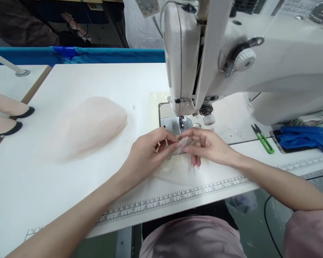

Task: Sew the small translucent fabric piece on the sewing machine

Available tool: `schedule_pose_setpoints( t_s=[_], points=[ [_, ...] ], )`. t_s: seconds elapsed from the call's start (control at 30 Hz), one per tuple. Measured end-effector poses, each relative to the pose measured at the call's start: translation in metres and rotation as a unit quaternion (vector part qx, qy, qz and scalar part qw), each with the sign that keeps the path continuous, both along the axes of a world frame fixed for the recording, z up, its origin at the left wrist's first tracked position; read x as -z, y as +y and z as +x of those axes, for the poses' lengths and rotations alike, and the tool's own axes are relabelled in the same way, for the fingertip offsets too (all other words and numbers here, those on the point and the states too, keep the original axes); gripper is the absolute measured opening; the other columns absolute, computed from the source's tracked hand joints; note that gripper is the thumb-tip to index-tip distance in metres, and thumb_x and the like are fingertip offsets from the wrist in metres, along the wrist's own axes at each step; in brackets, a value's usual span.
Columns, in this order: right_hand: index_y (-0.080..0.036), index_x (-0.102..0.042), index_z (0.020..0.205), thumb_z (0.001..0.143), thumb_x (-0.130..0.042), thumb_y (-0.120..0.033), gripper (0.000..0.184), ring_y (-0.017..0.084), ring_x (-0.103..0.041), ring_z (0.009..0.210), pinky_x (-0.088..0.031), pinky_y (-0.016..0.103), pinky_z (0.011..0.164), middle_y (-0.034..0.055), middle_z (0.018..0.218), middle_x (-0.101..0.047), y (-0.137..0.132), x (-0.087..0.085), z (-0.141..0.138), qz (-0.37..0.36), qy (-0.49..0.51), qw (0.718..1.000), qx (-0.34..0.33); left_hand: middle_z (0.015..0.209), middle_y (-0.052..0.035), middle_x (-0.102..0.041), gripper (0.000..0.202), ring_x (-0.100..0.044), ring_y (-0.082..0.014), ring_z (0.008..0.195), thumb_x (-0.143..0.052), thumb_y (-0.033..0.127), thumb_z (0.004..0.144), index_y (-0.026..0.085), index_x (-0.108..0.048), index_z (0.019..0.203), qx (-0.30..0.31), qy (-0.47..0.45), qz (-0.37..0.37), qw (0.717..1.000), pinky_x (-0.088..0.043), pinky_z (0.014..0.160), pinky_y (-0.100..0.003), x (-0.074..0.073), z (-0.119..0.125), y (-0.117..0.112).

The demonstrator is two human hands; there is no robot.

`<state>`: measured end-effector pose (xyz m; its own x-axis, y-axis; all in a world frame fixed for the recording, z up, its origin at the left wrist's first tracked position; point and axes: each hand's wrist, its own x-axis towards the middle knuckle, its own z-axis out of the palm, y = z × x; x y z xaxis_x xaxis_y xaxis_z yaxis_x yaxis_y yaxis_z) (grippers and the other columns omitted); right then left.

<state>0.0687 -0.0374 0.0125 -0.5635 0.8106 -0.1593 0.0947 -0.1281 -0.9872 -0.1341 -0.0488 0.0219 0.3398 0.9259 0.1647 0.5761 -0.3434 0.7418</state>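
Note:
In front of the sewing machine's needle plate (172,123), my left hand (153,147) and my right hand (204,145) meet fingertip to fingertip. Both pinch a small piece of thin, sheer whitish fabric (183,144) between them. My left thumb and forefinger close on its left side, my right thumb and forefinger on its right. The presser foot (181,122) stands just beyond my fingers, and the fabric lies on the near side of it. What is under the foot is too small to make out.
The white sewing machine (188,53) fills the upper right. A sheer beige fabric piece (97,123) lies on the left of the table. Green thread snips (263,139), a phone (278,143) and a blue cloth (305,138) lie at right. A printed ruler (172,200) runs along the front edge.

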Motion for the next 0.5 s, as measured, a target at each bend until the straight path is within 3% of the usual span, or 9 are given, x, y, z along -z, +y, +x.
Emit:
schedule_pose_setpoints(
  t_s=[0.07,0.13,0.2,0.3,0.4,0.5],
  points=[
    [-0.015,-0.061,0.089,0.085,-0.063,-0.026,0.012,0.010,-0.061,0.048,-0.051,0.020,0.044,-0.0027,0.062,-0.062,0.000,0.001,0.000,0.024,-0.012,1.000,0.011,0.072,0.0027,-0.057,0.022,-0.045,-0.0087,0.055,-0.059,0.041,0.086,0.020,-0.058,0.083,0.004,0.016,0.035,0.999,-0.037,0.052,-0.023,-0.001,0.003,-0.004],
    [-0.015,-0.062,0.082,0.085,-0.065,-0.030,0.015,0.009,-0.057,0.046,-0.047,0.019,0.043,-0.0049,0.055,-0.057,-0.001,0.001,0.000,0.086,-0.040,0.995,0.042,0.077,0.0024,-0.057,0.036,-0.046,-0.0089,0.055,-0.068,0.050,0.077,0.019,-0.055,0.091,-0.007,0.055,0.074,0.996,-0.035,0.049,-0.023,-0.002,0.007,-0.010],
    [-0.016,-0.063,0.083,0.085,-0.065,-0.030,0.014,0.006,-0.053,0.046,-0.043,0.018,0.045,-0.0059,0.055,-0.056,-0.003,0.001,0.000,0.170,-0.080,0.980,0.061,0.078,0.0034,-0.056,0.042,-0.046,-0.0082,0.053,-0.073,0.048,0.072,0.020,-0.051,0.095,-0.023,0.087,0.095,0.991,-0.031,0.046,-0.022,-0.001,0.012,-0.015],
    [-0.018,-0.064,0.085,0.088,-0.061,-0.024,0.008,0.005,-0.050,0.051,-0.041,0.017,0.050,-0.0061,0.059,-0.056,-0.006,0.002,0.000,0.275,-0.129,0.952,0.046,0.068,0.0071,-0.053,0.020,-0.042,-0.0064,0.047,-0.065,0.032,0.082,0.021,-0.051,0.091,-0.032,0.080,0.060,0.994,-0.030,0.044,-0.020,-0.002,0.015,-0.018],
    [-0.019,-0.064,0.092,0.088,-0.058,-0.018,0.007,0.006,-0.053,0.055,-0.043,0.017,0.053,-0.0052,0.065,-0.060,-0.005,0.004,0.001,0.315,-0.146,0.937,0.040,0.054,0.0095,-0.047,0.003,-0.039,-0.0063,0.043,-0.060,0.021,0.084,0.022,-0.057,0.085,-0.029,0.054,0.015,0.998,-0.032,0.045,-0.020,-0.005,0.010,-0.016],
    [-0.019,-0.063,0.098,0.087,-0.059,-0.019,0.012,0.007,-0.058,0.059,-0.046,0.018,0.055,-0.0037,0.070,-0.064,-0.004,0.005,0.002,0.321,-0.154,0.933,0.047,0.052,0.0089,-0.051,0.008,-0.044,-0.0067,0.043,-0.058,0.015,0.083,0.022,-0.061,0.082,-0.036,0.035,-0.009,0.999,-0.036,0.047,-0.021,-0.009,0.003,-0.013]
  ],
)
